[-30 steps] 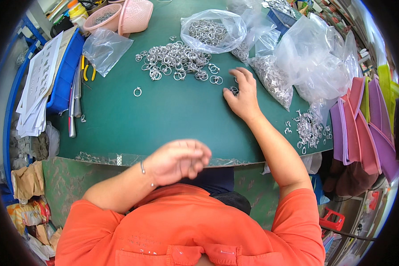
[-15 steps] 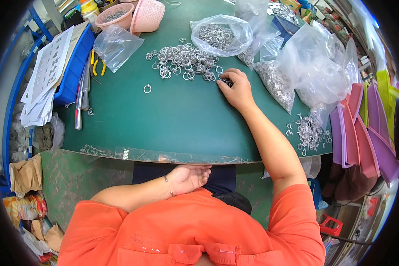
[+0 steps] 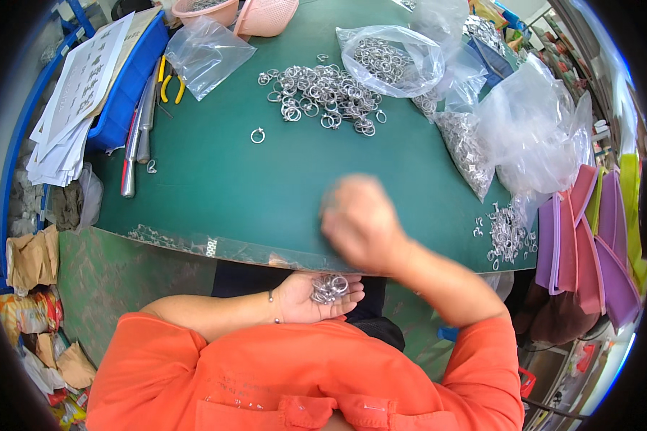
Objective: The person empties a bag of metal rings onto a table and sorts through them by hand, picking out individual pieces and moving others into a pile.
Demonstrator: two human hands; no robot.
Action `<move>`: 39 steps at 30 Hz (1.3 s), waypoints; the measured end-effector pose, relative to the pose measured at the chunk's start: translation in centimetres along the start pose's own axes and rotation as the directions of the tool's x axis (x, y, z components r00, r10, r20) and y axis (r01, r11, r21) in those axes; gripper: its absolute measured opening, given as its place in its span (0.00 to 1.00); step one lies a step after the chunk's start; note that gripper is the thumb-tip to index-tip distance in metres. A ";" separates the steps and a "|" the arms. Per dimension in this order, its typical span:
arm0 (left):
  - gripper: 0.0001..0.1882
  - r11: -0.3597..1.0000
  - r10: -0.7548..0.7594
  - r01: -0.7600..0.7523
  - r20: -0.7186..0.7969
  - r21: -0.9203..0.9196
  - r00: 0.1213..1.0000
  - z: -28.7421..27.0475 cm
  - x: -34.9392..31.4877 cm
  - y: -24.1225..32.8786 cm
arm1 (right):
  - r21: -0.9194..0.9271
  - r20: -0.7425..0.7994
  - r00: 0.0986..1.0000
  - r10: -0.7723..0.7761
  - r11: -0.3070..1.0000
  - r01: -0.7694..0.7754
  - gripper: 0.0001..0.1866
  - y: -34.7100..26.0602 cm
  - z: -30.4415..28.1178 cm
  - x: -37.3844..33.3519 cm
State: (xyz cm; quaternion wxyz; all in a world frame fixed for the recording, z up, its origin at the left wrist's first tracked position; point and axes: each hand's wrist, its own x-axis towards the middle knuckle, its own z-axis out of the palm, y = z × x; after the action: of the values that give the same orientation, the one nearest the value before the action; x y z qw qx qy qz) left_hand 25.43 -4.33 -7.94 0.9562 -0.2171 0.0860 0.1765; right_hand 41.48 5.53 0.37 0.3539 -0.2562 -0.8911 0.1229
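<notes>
Above scuffed floor (image 3: 140, 269), the green worktop (image 3: 216, 194) held rings (image 3: 323, 90); left grip (image 3: 300, 297) spread under more, right grip (image 3: 361, 224) blurred beyond telling.

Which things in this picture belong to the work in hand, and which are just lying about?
Seemingly in the work:
left hand, palm up
silver rings on that palm
right hand, blurred
ring pile

Apparently lying about:
yellow-handled pliers
paper sheets
blue tray
pink basket
</notes>
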 end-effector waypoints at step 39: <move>0.14 0.999 0.032 -0.028 -0.206 0.023 0.978 1.5 0.7 0.4 | -0.215 -0.127 0.831 0.542 0.802 -0.557 0.06 0.6 -5.4 -6.6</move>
State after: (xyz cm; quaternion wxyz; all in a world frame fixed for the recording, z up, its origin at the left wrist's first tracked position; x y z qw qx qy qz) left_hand 26.09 -3.07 -6.96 0.9414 -0.2235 0.1896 0.1668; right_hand 49.54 2.58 0.26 0.2953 -0.5481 -0.7758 0.1022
